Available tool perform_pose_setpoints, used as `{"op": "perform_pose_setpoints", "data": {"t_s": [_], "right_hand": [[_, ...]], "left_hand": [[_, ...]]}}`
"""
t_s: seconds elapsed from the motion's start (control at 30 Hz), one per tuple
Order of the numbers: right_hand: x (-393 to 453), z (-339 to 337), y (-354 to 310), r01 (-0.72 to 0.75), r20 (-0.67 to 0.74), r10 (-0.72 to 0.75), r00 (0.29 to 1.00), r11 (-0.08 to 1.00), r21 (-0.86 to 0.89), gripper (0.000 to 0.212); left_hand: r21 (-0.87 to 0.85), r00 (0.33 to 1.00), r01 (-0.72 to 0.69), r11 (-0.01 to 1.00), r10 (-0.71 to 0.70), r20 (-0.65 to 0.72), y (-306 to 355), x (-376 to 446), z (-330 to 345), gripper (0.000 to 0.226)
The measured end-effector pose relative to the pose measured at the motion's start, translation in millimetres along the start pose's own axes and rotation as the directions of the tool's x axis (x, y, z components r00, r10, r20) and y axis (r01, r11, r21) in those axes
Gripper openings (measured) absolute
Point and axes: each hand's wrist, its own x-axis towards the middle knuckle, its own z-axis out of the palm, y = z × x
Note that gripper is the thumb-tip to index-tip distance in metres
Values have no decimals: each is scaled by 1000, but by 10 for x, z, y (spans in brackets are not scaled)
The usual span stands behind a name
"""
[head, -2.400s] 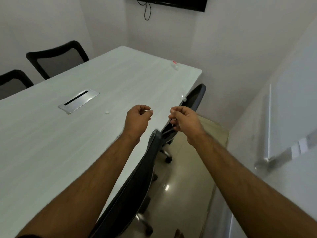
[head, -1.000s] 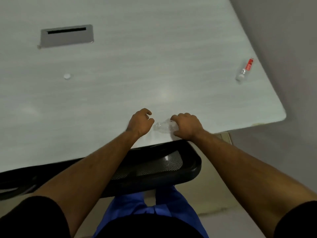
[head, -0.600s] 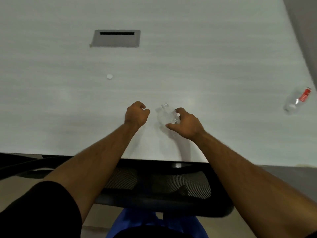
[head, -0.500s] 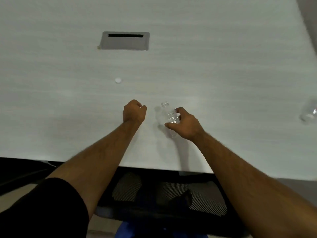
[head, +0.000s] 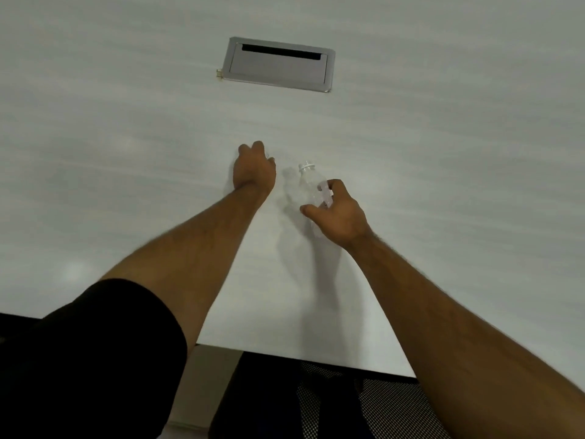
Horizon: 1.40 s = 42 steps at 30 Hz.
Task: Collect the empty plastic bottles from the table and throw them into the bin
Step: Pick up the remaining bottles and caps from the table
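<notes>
The right hand (head: pixel 340 217) has its grip curled round the clear empty bottle (head: pixel 308 185) (low on its body), lifted above the tabletop (head: pixel 126 137). Left of it, the left hand (head: pixel 254 171) lies knuckles-up, fingers curled under; I cannot tell whether they pinch anything. Thin plastic may buckle and slip if squeezed.

Room dim, light flat and greyish, coming from overhead. Pale table (head: pixel 443 153) takes soft sheen, 1 faint bright patch near left edge. Soft shadow under right hand (head: pixel 337 218) and forearm, trailing toward table's near edge; smaller shadow beside clear bottle (head: pixel 311 185), which nearly melts into tabletop. Left hand (head: pixel 254 169) slightly smeared, fingertips indistinct. Whole view soft, low on detail, grain of tabletop blurred into streaks. Black sleeve (head: pixel 88 359) and chair mesh (head: pixel 380 410) sink into near-black. Wide-angle stretch swells forearms at bottom corners.
</notes>
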Motion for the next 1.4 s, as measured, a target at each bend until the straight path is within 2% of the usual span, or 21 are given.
{"op": "perform_pose_setpoints", "data": {"t_s": [0.07, 0.13, 0.2, 0.27, 0.33, 0.43, 0.57, 0.7, 0.8, 0.87, 0.93, 1.0, 1.1, 1.17, 1.2, 1.23, 1.3, 1.33, 1.4], "right_hand": [[-30, 5, 26, -14, 6, 13, 1000, 999, 34, 58], [-110, -17, 70, -21, 1, 21, 1000, 998, 60, 60], [-216, -81, 118, -37, -27, 40, 999, 994, 107, 64], [-338, -171, 153, -45, -44, 53, 998, 986, 162, 67], [-507, -312, 205, -48, -59, 61, 996, 977, 210, 62], [-846, -602, 332, -9, -89, 34, 995, 962, 271, 44], [-1299, -1031, 571, 40, -90, -3, 996, 909, 414, 45], [-1783, -1504, 849, 87, -145, -23, 989, 891, 447, 54], [-2191, -1903, 1157, 159, -304, -60, 951, 936, 314, 53], [-2414, -2128, 1344, 187, -437, -117, 892, 975, 119, 52], [-2614, -2328, 1507, 155, -563, -203, 801, 979, -133, 59], [-2747, -2494, 1651, 102, -617, -279, 736, 946, -307, 64], [-2864, -2698, 1844, 47, -641, -295, 709, 926, -374, 67], [-2917, -2850, 1947, 54, -644, -228, 730, 959, -278, 63], [-2944, -2948, 1981, 76, -618, -144, 773, 988, -135, 60], [-2965, -3053, 1995, 101, -548, -33, 836, 990, 95, 57], [-3037, -3256, 1990, 43, -295, 152, 943, 826, 562, 55], [-3068, -3326, 1987, -13, -184, 186, 965, 737, 676, 57], [-3112, -3386, 2002, -84, -53, 192, 980, 640, 764, 57]], "left_hand": [[-50, 999, -30, 998, 29, -27, -13, -17, 16, 33], [-250, 1000, 9, 968, -14, -17, 18, -110, 21, 29], [-558, 991, 131, 819, -100, 85, 152, -278, -21, 27], [-739, 966, 251, 625, -114, 232, 340, -491, -80, 27], [-801, 942, 308, 513, -49, 332, 553, -756, -137, 31], [-852, 924, 318, 415, 67, 377, 859, -1235, -220, 26], [-886, 900, 275, 373, 225, 374, 1247, -1912, -296, 23], [-909, 889, 228, 349, 306, 341, 1693, -2568, -301, 26], [-913, 891, 183, 364, 330, 310, 2167, -3133, -246, 22], [-912, 915, 168, 373, 286, 285, 2475, -3438, -176, 16], [-898, 950, 127, 422, 208, 232, 2734, -3693, -41, 11], [-874, 978, 88, 478, 127, 168, 2960, -3926, 104, 13], [-899, 975, 153, 411, 87, 205, 3234, -4189, 230, 10], [-901, 937, 233, 366, 163, 309, 3326, -4227, 248, 12], [-895, 901, 267, 359, 235, 363, 3353, -4220, 247, 15], [-884, 858, 292, 364, 309, 410, 3361, -4191, 247, 18], [-862, 760, 319, 395, 437, 481, 3368, -4151, 257, 21], [-857, 716, 329, 397, 486, 500, 3386, -4126, 281, 19], [-858, 661, 344, 382, 551, 510, 3436, -4094, 324, 16]]}}
